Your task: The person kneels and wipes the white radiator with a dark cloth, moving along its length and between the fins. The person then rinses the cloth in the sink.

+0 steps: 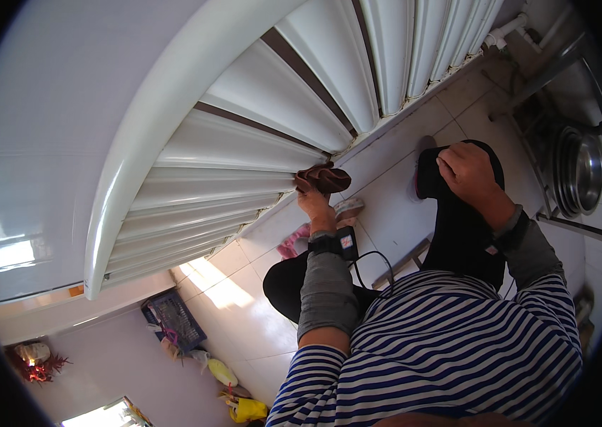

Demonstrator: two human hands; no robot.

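Observation:
A bunched brown cloth point(322, 178) is held in my left hand point(316, 207), against the lower edge of a white ribbed radiator point(226, 147). The cloth hides most of the fingers. Resting on my black-trousered knee is my right hand point(466, 169), its fingers curled with nothing seen in them. Both wrists wear dark bands over grey sleeves, and a black cable loops from the left one.
Nested metal basins point(578, 171) stand on a rack at the right. White pipes point(504, 33) run at the radiator's far end. A dark plastic crate point(175, 320) and a yellow bag point(247, 410) lie along the lower-left wall. Pale tiles point(274, 331) cover the floor.

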